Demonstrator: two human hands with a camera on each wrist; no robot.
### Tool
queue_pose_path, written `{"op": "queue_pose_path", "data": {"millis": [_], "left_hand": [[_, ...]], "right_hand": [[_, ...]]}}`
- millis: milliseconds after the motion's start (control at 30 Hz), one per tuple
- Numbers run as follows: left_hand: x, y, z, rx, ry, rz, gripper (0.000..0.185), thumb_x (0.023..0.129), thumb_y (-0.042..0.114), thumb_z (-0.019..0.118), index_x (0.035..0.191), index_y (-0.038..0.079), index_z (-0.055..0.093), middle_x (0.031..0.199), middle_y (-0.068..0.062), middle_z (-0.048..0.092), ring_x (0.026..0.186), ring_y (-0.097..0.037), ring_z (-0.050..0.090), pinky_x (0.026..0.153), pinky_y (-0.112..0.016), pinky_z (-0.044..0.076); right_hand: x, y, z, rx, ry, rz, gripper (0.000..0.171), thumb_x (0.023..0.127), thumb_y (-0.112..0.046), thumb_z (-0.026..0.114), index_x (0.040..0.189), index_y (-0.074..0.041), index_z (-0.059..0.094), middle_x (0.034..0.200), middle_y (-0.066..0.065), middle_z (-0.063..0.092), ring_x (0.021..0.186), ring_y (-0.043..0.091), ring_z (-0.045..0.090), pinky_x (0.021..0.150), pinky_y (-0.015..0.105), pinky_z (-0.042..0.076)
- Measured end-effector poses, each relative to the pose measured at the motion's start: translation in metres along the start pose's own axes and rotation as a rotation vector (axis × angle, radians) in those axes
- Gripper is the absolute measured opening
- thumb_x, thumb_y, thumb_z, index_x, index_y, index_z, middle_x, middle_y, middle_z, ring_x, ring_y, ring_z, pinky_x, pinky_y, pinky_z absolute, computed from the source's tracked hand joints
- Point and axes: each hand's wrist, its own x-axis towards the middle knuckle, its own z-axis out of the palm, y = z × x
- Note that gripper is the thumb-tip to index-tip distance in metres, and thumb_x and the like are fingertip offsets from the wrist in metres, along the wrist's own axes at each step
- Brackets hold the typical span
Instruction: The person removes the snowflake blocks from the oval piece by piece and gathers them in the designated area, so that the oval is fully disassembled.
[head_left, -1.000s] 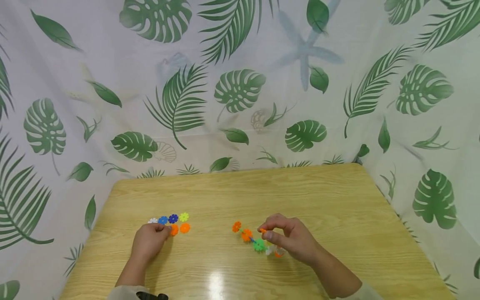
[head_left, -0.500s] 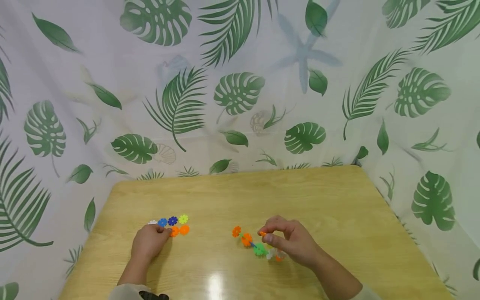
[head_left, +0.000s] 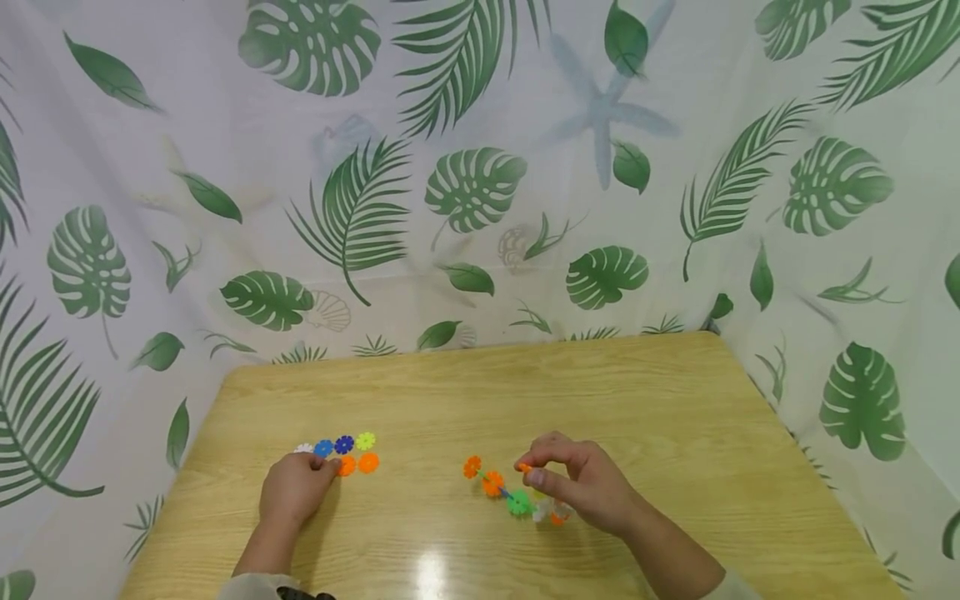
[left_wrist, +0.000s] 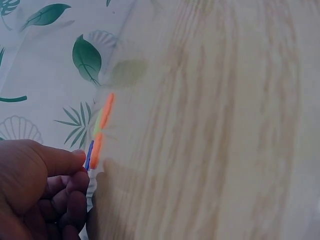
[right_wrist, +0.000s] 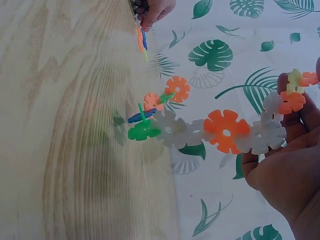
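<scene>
My right hand (head_left: pixel 588 483) holds one end of a chain of interlocking plastic flower discs (right_wrist: pixel 226 131), pinched between thumb and fingers. Orange, white, green, blue and yellow discs make up the chain, and its far end hangs out to the left over the table. On the table's left side, my left hand (head_left: pixel 296 490) has its thumb and index fingertips together at a small group of loose discs. Beside them lie two orange discs (head_left: pixel 368 462), a dark blue disc (head_left: pixel 344 444), a lighter blue disc (head_left: pixel 323 448), a yellow one (head_left: pixel 365 441) and a partly covered white one (head_left: pixel 303 448). Whether those fingertips pinch a disc is hidden.
Both hands work over a light wood-grain table (head_left: pixel 480 392). Behind it and along both sides hangs a white cloth (head_left: pixel 465 108) printed with green leaves. A bright reflection shows near the table's front.
Both hands keep nearly the same places, and the chain stays in the right hand. The whole head view shifts slightly downward.
</scene>
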Motion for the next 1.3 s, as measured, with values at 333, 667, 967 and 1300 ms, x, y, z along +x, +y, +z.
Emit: {"op": "queue_pose_path", "data": {"millis": [333, 667, 967, 1300], "left_hand": [[-0.005, 0.006, -0.003, -0.035, 0.054, 0.009, 0.042, 0.099, 0.045, 0.066, 0.075, 0.010, 0.072, 0.070, -0.001, 0.065, 0.060, -0.019, 0.054, 0.055, -0.036, 0.042], [-0.026, 0.052, -0.014, -0.223, 0.072, 0.129, 0.040, 0.101, 0.044, 0.068, 0.088, 0.007, 0.078, 0.071, 0.002, 0.066, 0.057, -0.016, 0.049, 0.053, -0.030, 0.040], [-0.044, 0.093, -0.017, -0.359, 0.021, 0.332, 0.029, 0.100, 0.045, 0.069, 0.090, 0.018, 0.078, 0.078, 0.010, 0.070, 0.071, -0.010, 0.063, 0.067, -0.032, 0.054], [-0.062, 0.134, -0.023, -0.471, -0.033, 0.528, 0.006, 0.098, 0.025, 0.075, 0.093, 0.026, 0.077, 0.084, 0.015, 0.071, 0.079, -0.008, 0.064, 0.077, -0.036, 0.054]], "right_hand": [[0.001, 0.000, 0.002, 0.005, -0.015, -0.001, 0.019, 0.102, -0.002, 0.061, 0.112, -0.011, 0.076, 0.108, 0.009, 0.068, 0.104, 0.022, 0.059, 0.097, 0.033, 0.045], [0.001, 0.001, 0.005, 0.007, -0.027, 0.036, 0.019, 0.102, -0.002, 0.061, 0.111, -0.012, 0.075, 0.108, 0.011, 0.067, 0.104, 0.022, 0.059, 0.098, 0.035, 0.044], [0.002, 0.001, 0.007, -0.002, -0.034, 0.036, 0.018, 0.103, -0.005, 0.062, 0.112, -0.011, 0.075, 0.107, 0.009, 0.066, 0.104, 0.022, 0.059, 0.098, 0.037, 0.044], [0.003, 0.001, 0.010, 0.004, -0.038, 0.027, 0.019, 0.102, -0.003, 0.062, 0.112, -0.012, 0.076, 0.106, 0.010, 0.067, 0.104, 0.021, 0.060, 0.098, 0.037, 0.045]]}}
